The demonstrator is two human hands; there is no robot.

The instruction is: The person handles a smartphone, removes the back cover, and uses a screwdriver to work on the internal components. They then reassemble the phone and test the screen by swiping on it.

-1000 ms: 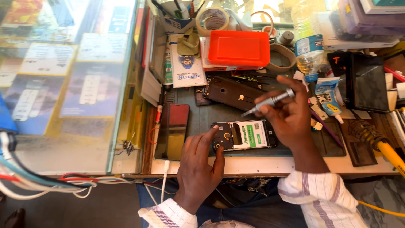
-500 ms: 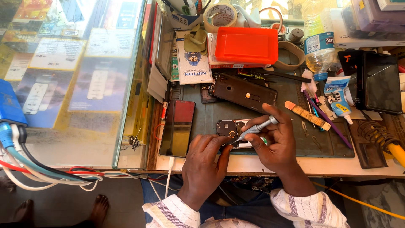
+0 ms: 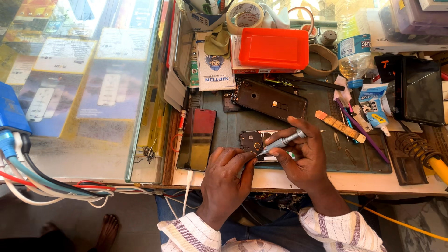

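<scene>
On the dark work mat (image 3: 326, 158) at the front edge of the bench, an opened phone (image 3: 256, 142) lies with its circuit board exposed, and I see both of the person's hands gathered over it. My view shows the right hand (image 3: 305, 161) closed around a slim silver screwdriver (image 3: 282, 141), fingers pinching the shaft, its tip pressed down onto the board near the camera ring. I read the left hand (image 3: 226, 175) as curled, its fingertips resting on the phone's near edge and steadying it; it clasps nothing that can be lifted, and how firmly it presses I cannot tell. Just left of the hands a second phone (image 3: 197, 139) lies face up, its dark glass reflecting red. Beyond the opened handset, farther up the mat, a brown back cover (image 3: 270, 99) sits at a slight tilt. To the right of the hands lie an orange-tipped pry tool (image 3: 339, 126) and a purple-handled stick (image 3: 364, 135), with a small glue tube (image 3: 373, 109) near them. At the back of the bench I make out an orange plastic box (image 3: 274, 48), a roll of tape (image 3: 245, 15) and a clear water bottle (image 3: 352, 39). A black tablet-like device (image 3: 422, 93) rests at the far right, above a soldering iron with a yellow handle (image 3: 436, 165). A glass display case (image 3: 79, 84) fills the left, with a bundle of cables (image 3: 42, 179) along its lower edge. Striped shirt cuffs (image 3: 336, 231) show at both wrists.
</scene>
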